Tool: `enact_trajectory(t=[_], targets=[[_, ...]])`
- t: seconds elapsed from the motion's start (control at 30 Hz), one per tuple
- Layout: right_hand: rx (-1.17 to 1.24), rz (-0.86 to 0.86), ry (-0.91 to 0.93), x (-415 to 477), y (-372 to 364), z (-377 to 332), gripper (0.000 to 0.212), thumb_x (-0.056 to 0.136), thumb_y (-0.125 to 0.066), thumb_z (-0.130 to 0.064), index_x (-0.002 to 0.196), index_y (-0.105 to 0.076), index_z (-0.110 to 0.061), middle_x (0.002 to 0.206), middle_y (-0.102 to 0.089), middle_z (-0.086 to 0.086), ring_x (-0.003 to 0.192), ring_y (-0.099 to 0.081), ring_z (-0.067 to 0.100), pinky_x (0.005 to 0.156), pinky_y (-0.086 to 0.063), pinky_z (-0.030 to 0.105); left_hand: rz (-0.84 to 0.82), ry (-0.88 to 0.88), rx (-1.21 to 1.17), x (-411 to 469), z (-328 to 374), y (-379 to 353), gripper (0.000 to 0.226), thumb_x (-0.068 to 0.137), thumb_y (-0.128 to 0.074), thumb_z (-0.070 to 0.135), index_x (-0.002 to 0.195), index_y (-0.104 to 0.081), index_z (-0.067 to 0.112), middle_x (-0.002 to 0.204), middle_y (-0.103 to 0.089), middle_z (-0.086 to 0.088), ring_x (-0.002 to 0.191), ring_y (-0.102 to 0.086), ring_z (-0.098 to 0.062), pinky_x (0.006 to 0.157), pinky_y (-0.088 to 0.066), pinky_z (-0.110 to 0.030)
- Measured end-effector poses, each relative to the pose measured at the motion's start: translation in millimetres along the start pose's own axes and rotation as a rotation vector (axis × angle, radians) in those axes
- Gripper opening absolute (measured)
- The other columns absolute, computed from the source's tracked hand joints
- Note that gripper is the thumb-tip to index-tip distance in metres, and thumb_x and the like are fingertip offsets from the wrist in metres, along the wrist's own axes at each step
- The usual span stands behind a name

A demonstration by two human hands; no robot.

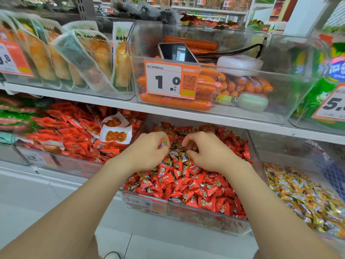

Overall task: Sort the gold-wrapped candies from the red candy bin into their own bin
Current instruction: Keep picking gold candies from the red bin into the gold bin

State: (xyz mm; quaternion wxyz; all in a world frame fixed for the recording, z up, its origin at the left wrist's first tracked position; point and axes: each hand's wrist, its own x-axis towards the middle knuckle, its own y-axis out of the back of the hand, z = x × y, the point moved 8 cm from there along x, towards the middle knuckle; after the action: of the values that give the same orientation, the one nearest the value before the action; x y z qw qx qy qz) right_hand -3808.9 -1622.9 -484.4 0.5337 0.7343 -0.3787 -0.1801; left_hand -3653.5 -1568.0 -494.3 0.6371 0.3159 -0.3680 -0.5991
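Note:
A clear bin (188, 217) on the lower shelf is full of red-wrapped candies (188, 186), with gold-wrapped candies (177, 153) mixed in near its middle. My left hand (149, 152) hovers over the bin's left part and holds a gold-wrapped candy (164, 142) in its curled fingers. My right hand (205, 152) reaches into the pile beside it, fingertips curled down among the gold candies; what they grip is hidden. To the right stands the bin of gold-wrapped candies (306, 195).
Left of the red bin is a bin of red snack packets (74, 135). The shelf above carries a clear bin of orange sausages (205, 86) with a price tag (170, 80), a phone and small cases. The white shelf edge (186, 114) overhangs the bins.

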Motion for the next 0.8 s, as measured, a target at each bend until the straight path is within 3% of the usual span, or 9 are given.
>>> enact_trajectory(t=[0.1,0.2,0.3,0.37,0.5,0.57,0.7,0.8], targets=[[-0.017,-0.055,-0.024,1,-1,4,0.02,0.092,-0.077,-0.023,0.111,-0.073,-0.026,0.084,-0.07,-0.013,0.079,-0.065,0.003,0.081,-0.06,0.034,-0.016,-0.029,0.075,-3,4,-7,0.032,0.109,-0.046,0.039,0.085,-0.052,0.018,0.069,-0.058,0.0,0.058,-0.054,-0.015,0.052,-0.036,-0.031],[-0.107,-0.114,-0.088,2,-3,7,0.035,0.085,-0.072,-0.009,0.115,-0.071,-0.027,0.079,-0.07,-0.01,0.077,-0.065,0.008,0.081,-0.061,0.037,0.035,-0.013,0.15,3,0,-9,0.04,0.111,-0.042,0.039,0.08,-0.049,0.015,0.074,-0.056,-0.004,0.069,-0.058,-0.024,0.062,-0.041,-0.039],[-0.089,-0.093,-0.078,8,-6,-1,0.047,0.076,-0.063,-0.003,0.114,-0.071,-0.03,0.094,-0.068,-0.007,0.09,-0.063,0.012,0.083,-0.061,0.038,0.026,0.003,0.19,8,-5,-11,0.016,0.104,-0.048,0.012,0.11,-0.063,0.011,0.102,-0.064,-0.009,0.092,-0.066,-0.032,0.079,-0.056,-0.046],[-0.044,-0.127,-0.027,14,-15,-10,0.051,0.077,-0.065,-0.005,0.119,-0.069,-0.033,0.11,-0.069,-0.005,0.102,-0.066,0.015,0.087,-0.061,0.036,-0.017,-0.012,0.244,10,-7,-16,0.033,0.097,-0.052,0.001,0.125,-0.066,0.014,0.118,-0.06,-0.009,0.108,-0.061,-0.028,0.092,-0.053,-0.039],[-0.083,-0.337,0.023,23,-51,-12,0.069,0.079,-0.078,-0.013,0.14,-0.058,-0.037,0.127,-0.066,0.001,0.109,-0.066,0.022,0.091,-0.06,0.044,-0.092,-0.016,0.278,14,-14,-30,0.029,0.098,-0.055,0.002,0.125,-0.061,0.01,0.117,-0.054,-0.01,0.111,-0.056,-0.029,0.093,-0.05,-0.04],[-0.084,-0.36,0.018,29,-59,-7,0.073,0.078,-0.087,-0.019,0.14,-0.056,-0.042,0.131,-0.064,0.001,0.112,-0.064,0.023,0.093,-0.059,0.045,-0.126,-0.022,0.229,17,-17,-34,0.024,0.101,-0.056,0.004,0.124,-0.058,0.008,0.12,-0.056,-0.01,0.115,-0.056,-0.027,0.094,-0.049,-0.038],[-0.103,-0.242,0.037,35,-55,-5,0.04,0.091,-0.072,-0.015,0.123,-0.07,-0.04,0.124,-0.064,0.005,0.104,-0.065,0.025,0.092,-0.056,0.04,-0.207,-0.043,0.165,22,-16,-38,0.023,0.103,-0.057,0.008,0.126,-0.057,0.011,0.123,-0.061,-0.008,0.116,-0.058,-0.026,0.095,-0.05,-0.041],[-0.024,-0.176,0.007,29,-41,-1,0.022,0.097,-0.073,-0.021,0.116,-0.073,-0.033,0.113,-0.068,0.001,0.095,-0.067,0.018,0.084,-0.056,0.035,-0.276,-0.031,0.179,26,-19,-44,0.028,0.105,-0.058,0.015,0.133,-0.055,0.014,0.122,-0.06,-0.008,0.117,-0.056,-0.027,0.097,-0.05,-0.044]])
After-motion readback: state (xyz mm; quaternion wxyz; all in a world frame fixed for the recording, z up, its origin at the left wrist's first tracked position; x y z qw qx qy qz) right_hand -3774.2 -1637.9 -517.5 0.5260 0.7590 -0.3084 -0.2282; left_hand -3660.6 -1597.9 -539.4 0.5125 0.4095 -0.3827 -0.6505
